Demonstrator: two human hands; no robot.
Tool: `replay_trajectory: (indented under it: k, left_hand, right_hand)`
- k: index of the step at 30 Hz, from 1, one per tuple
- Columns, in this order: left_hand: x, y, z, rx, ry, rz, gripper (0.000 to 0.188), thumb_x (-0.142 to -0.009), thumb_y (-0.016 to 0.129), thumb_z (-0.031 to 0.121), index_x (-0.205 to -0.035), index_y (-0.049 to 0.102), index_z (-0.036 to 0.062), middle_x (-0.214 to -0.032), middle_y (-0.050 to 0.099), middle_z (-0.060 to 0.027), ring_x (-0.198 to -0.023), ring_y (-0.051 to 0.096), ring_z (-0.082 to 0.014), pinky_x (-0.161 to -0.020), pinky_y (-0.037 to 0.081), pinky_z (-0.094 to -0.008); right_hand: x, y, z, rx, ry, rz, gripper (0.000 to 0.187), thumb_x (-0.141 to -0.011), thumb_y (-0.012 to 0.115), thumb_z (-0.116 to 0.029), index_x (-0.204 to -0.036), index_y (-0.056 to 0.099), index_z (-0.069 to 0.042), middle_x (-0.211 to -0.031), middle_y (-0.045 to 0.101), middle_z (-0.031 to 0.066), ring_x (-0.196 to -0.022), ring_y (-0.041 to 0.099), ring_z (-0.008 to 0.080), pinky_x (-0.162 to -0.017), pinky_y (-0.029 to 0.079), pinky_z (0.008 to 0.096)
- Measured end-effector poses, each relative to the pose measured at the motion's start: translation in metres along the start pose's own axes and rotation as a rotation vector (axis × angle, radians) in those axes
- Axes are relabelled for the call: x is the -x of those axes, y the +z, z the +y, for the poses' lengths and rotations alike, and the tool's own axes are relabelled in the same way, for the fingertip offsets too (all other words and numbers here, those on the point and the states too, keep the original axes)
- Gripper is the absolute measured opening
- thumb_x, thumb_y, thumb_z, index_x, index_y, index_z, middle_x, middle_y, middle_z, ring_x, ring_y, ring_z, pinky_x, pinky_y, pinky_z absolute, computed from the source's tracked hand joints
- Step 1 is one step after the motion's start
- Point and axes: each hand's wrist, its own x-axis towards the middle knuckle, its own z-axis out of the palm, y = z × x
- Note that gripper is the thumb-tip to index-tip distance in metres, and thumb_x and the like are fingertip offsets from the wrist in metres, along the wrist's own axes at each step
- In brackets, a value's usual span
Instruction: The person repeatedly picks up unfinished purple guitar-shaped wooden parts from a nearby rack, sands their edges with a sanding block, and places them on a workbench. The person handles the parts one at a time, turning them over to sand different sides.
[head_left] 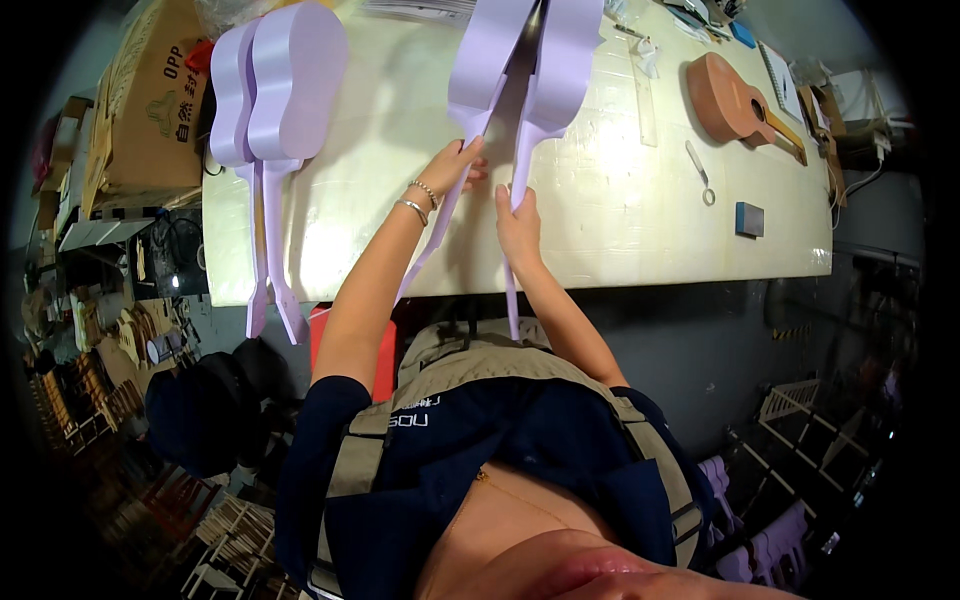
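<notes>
Two lilac ukuleles stand on their sides on the table, bodies at the far edge of view and necks toward me, with a narrow gap between them. My left hand [462, 168] holds the left ukulele [484, 70] by its neck near the body, thumb on one side and fingers showing past the other. Lower down, my right hand [518, 228] is closed around the neck of the right ukulele [566, 75]. Both headstocks reach the table's near edge; the right one hangs past it.
Another lilac ukulele pair [308, 80] lies at the left, necks overhanging the white table [390, 110]. To the right are a brown ukulele [722, 100], a small white-handled tool [697, 160], a dark block [749, 219] and a notebook [780, 80]. A cardboard box [150, 110] stands beyond the table's left side.
</notes>
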Motion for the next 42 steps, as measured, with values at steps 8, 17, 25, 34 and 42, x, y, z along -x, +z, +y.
replay_trajectory:
  k: [8, 17, 25, 34, 42]
  left_hand:
    - [-0.026, -0.005, -0.02, -0.023, 0.089, -0.083, 0.048, -0.087, 0.049, 0.046, -0.101, 0.046, -0.0001, -0.09, 0.057, -0.0067, -0.078, 0.055, -0.0119, -0.067, 0.047, -0.0246]
    - [0.013, -0.021, -0.012, 0.089, 0.072, 0.08, 0.054, -0.086, 0.052, 0.041, -0.118, 0.038, -0.0003, -0.103, 0.055, -0.0148, -0.091, 0.057, -0.0177, -0.075, 0.048, -0.0287]
    - [0.081, -0.133, -0.075, 1.46, 0.43, 0.538, 0.077, -0.078, 0.065, 0.036, -0.127, 0.024, -0.0068, -0.123, 0.038, -0.0229, -0.109, 0.044, -0.0289, -0.098, 0.036, -0.0395]
    - [0.05, -0.21, -0.065, 2.093, 0.896, 0.558, 0.062, -0.07, 0.072, 0.04, -0.111, 0.051, -0.001, -0.113, 0.053, -0.0076, -0.103, 0.049, -0.0253, -0.093, 0.039, -0.0397]
    - [0.053, -0.239, -0.067, 2.086, 1.132, 0.446, 0.084, -0.073, 0.062, 0.053, -0.126, 0.032, -0.0037, -0.123, 0.045, -0.0165, -0.111, 0.045, -0.0323, -0.097, 0.035, -0.0463]
  right_hand:
    - [0.007, 0.031, -0.011, 0.341, -0.179, -0.232, 0.076, -0.088, 0.039, -0.043, -0.134, 0.006, 0.008, -0.097, 0.06, 0.0224, -0.089, 0.058, 0.0356, -0.071, 0.045, 0.042]
    - [-0.009, -0.015, -0.03, 0.924, -0.806, 0.007, 0.046, -0.077, 0.056, -0.023, -0.121, 0.05, -0.013, -0.113, 0.054, 0.01, -0.109, 0.048, 0.023, -0.087, 0.039, 0.0412]
    - [-0.084, 0.015, -0.079, 1.5, -1.523, -0.76, 0.025, -0.065, 0.058, -0.003, -0.089, 0.058, -0.011, -0.096, 0.058, 0.0058, -0.101, 0.052, 0.0211, -0.103, 0.026, 0.0385]
    - [-0.119, 0.022, -0.113, 1.415, -1.371, -0.947, 0.023, -0.058, 0.065, -0.004, -0.079, 0.056, -0.01, -0.074, 0.059, 0.0075, -0.075, 0.057, 0.0273, -0.066, 0.044, 0.0405]
    - [-0.103, -0.073, -0.291, 0.626, -0.912, -0.356, 0.029, -0.065, 0.071, -0.009, -0.092, 0.06, -0.005, -0.079, 0.063, 0.0056, -0.071, 0.059, 0.0144, -0.066, 0.047, 0.0272]
